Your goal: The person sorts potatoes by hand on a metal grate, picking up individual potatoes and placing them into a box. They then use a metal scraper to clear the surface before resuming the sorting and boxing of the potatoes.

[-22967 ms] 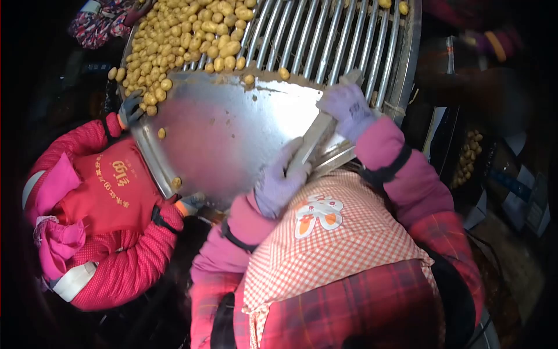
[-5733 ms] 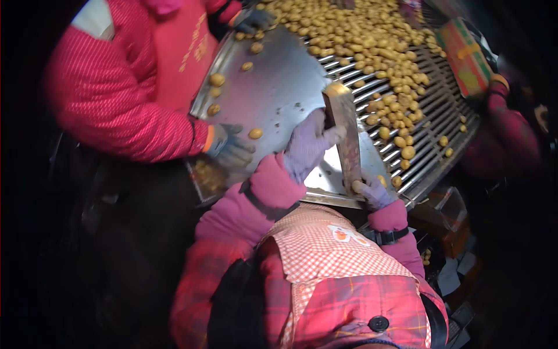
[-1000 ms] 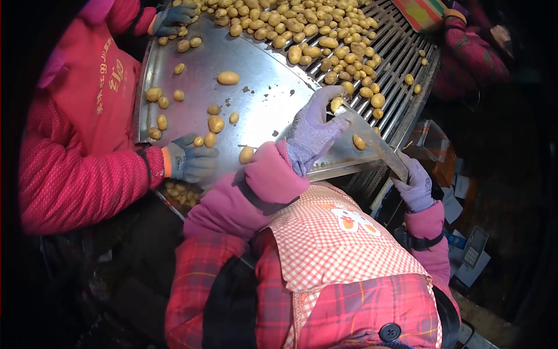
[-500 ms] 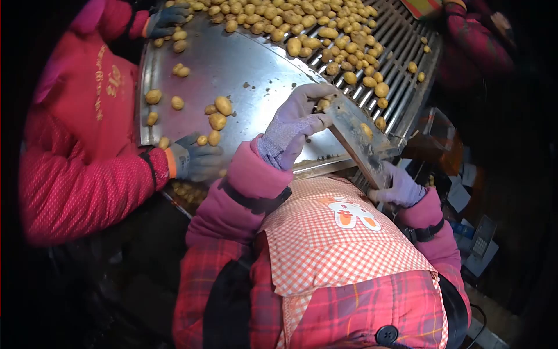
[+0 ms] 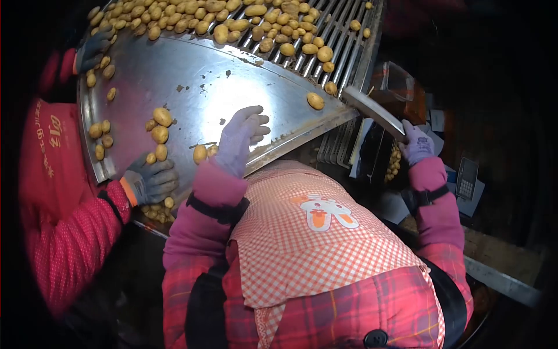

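Note:
My left hand [image 5: 243, 132], in a light purple glove, is over the shiny metal tray [image 5: 192, 67]. Its fingers are partly bent and apart, with nothing in them. Close to that wrist lie a couple of potatoes [image 5: 200, 153] and a thin dark stick-like piece. My right hand [image 5: 417, 143], gloved alike, is wrapped round one end of a flat, grey board [image 5: 376, 110], now seen nearly edge-on. The board's far end is at the tray's right corner, beside the roller bars. A single potato [image 5: 315, 100] rests on the tray to the left of it.
A pile of potatoes [image 5: 174, 16] covers the back of the tray and metal rollers [image 5: 349, 43]. At left a co-worker's grey-gloved hand [image 5: 152, 179] lies on the tray edge near potatoes; another gloved hand [image 5: 96, 49] is farther back. A keypad device [image 5: 467, 178] is at right.
My left hand has let go of the board and moved left over the tray. My right hand has carried the board rightward and turned it edge-on. The view has shifted.

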### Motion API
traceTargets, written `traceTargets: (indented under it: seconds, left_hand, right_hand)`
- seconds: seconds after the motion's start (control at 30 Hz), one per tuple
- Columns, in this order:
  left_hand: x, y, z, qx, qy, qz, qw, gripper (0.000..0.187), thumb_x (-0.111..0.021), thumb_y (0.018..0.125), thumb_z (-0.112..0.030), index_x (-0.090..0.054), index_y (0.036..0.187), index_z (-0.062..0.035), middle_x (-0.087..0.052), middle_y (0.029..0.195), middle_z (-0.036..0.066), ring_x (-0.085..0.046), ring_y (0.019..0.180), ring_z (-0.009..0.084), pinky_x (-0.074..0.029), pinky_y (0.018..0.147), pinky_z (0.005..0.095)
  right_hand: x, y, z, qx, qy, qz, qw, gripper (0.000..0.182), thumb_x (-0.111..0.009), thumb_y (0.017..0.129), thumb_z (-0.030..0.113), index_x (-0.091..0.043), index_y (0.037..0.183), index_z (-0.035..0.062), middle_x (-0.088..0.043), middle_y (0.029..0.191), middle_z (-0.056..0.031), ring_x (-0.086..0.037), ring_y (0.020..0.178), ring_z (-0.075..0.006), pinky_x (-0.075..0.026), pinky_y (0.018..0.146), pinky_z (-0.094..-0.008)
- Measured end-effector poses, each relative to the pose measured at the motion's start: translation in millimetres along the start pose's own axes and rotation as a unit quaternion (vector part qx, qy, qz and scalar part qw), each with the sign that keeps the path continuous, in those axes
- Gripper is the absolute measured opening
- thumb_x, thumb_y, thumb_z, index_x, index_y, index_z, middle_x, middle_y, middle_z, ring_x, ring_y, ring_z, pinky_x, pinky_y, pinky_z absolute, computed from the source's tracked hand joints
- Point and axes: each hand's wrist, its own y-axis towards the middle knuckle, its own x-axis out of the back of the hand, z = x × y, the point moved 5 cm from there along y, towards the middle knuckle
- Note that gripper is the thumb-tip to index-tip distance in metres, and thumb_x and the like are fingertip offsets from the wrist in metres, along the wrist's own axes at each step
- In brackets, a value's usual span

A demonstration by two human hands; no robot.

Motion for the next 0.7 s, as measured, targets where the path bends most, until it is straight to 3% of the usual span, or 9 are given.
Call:
traceTargets:
  seconds: [0.13, 0.2, 0.37, 0.4, 0.47, 0.53, 0.6, 0.63, 0.7]
  left_hand:
    - [5, -1, 5, 0.007, 0.008, -0.028, 1.000, 0.043, -0.046, 0.099, -0.021, -0.042, 0.129, 0.0087, -0.058, 0.104, 0.015, -0.056, 0.085, 0.0154, -0.049, 0.077, 0.0281]
    - [4, -5, 2, 0.005, 0.032, -0.025, 0.999, 0.043, -0.046, 0.099, -0.021, -0.042, 0.129, 0.0090, -0.058, 0.102, 0.015, -0.055, 0.084, 0.0153, -0.049, 0.076, 0.0278]
    - [6, -5, 5, 0.002, 0.011, -0.037, 0.999, 0.042, -0.046, 0.099, -0.022, -0.042, 0.128, 0.0087, -0.058, 0.102, 0.014, -0.054, 0.083, 0.0147, -0.048, 0.075, 0.0267]
    - [5, -8, 6, 0.001, 0.017, -0.036, 0.999, 0.042, -0.046, 0.099, -0.022, -0.042, 0.128, 0.0084, -0.058, 0.102, 0.014, -0.054, 0.083, 0.0146, -0.048, 0.075, 0.0264]
    - [3, -11, 5, 0.009, 0.011, -0.036, 0.999, 0.042, -0.046, 0.099, -0.022, -0.043, 0.128, 0.0084, -0.058, 0.103, 0.014, -0.054, 0.083, 0.0145, -0.048, 0.075, 0.0264]
    - [6, -9, 4, 0.012, 0.003, -0.046, 0.999, 0.042, -0.046, 0.099, -0.021, -0.043, 0.128, 0.0083, -0.058, 0.103, 0.014, -0.054, 0.083, 0.0143, -0.048, 0.075, 0.0263]
    - [4, -10, 8, 0.019, -0.017, -0.066, 0.997, 0.041, -0.047, 0.098, -0.020, -0.044, 0.127, 0.0077, -0.057, 0.103, 0.014, -0.054, 0.082, 0.0138, -0.048, 0.074, 0.0260]
    - [5, -9, 10, 0.023, 0.000, -0.069, 0.997, 0.040, -0.047, 0.098, -0.021, -0.045, 0.127, 0.0069, -0.057, 0.103, 0.013, -0.054, 0.081, 0.0125, -0.048, 0.072, 0.0252]
    - [-2, -10, 10, 0.041, -0.012, -0.051, 0.998, 0.040, -0.048, 0.098, -0.022, -0.045, 0.127, 0.0065, -0.057, 0.102, 0.013, -0.054, 0.080, 0.0119, -0.048, 0.070, 0.0246]
  right_hand:
    - [-17, -4, -12, -0.033, 0.191, -0.168, 0.967, 0.062, -0.073, 0.076, 0.027, -0.044, 0.129, 0.0196, -0.061, 0.111, -0.0139, -0.062, 0.101, -0.0339, -0.051, 0.083, -0.0458]
    - [-26, 2, -6, -0.018, 0.022, 0.010, 1.000, 0.068, -0.073, 0.075, 0.026, -0.041, 0.135, 0.0210, -0.061, 0.111, -0.0141, -0.063, 0.100, -0.0342, -0.052, 0.083, -0.0454]
    - [10, -6, -11, -0.039, 0.135, -0.172, 0.975, 0.072, -0.072, 0.076, 0.027, -0.039, 0.139, 0.0205, -0.061, 0.109, -0.0147, -0.062, 0.101, -0.0329, -0.051, 0.085, -0.0444]
    - [1, -5, -12, -0.041, 0.135, -0.171, 0.975, 0.072, -0.072, 0.076, 0.027, -0.039, 0.139, 0.0205, -0.061, 0.109, -0.0147, -0.062, 0.101, -0.0329, -0.051, 0.085, -0.0444]
    - [-21, 8, -10, -0.026, 0.031, 0.011, 0.999, 0.072, -0.071, 0.077, 0.028, -0.038, 0.141, 0.0193, -0.061, 0.109, -0.0151, -0.062, 0.101, -0.0332, -0.050, 0.085, -0.0441]
    - [-11, 12, -12, 0.000, 0.023, -0.013, 1.000, 0.073, -0.070, 0.077, 0.028, -0.038, 0.141, 0.0189, -0.061, 0.110, -0.0154, -0.062, 0.100, -0.0339, -0.050, 0.085, -0.0441]
    - [1, 2, -19, -0.018, 0.145, -0.172, 0.974, 0.075, -0.071, 0.075, 0.028, -0.036, 0.142, 0.0208, -0.061, 0.111, -0.0158, -0.062, 0.100, -0.0347, -0.050, 0.084, -0.0444]
    - [-11, 5, -23, -0.028, 0.183, -0.173, 0.967, 0.078, -0.071, 0.074, 0.028, -0.035, 0.142, 0.0214, -0.061, 0.111, -0.0158, -0.062, 0.100, -0.0352, -0.050, 0.084, -0.0449]
    - [-28, 2, -20, -0.040, 0.078, -0.029, 0.996, 0.080, -0.072, 0.073, 0.027, -0.033, 0.144, 0.0219, -0.060, 0.112, -0.0161, -0.062, 0.101, -0.0359, -0.050, 0.086, -0.0451]
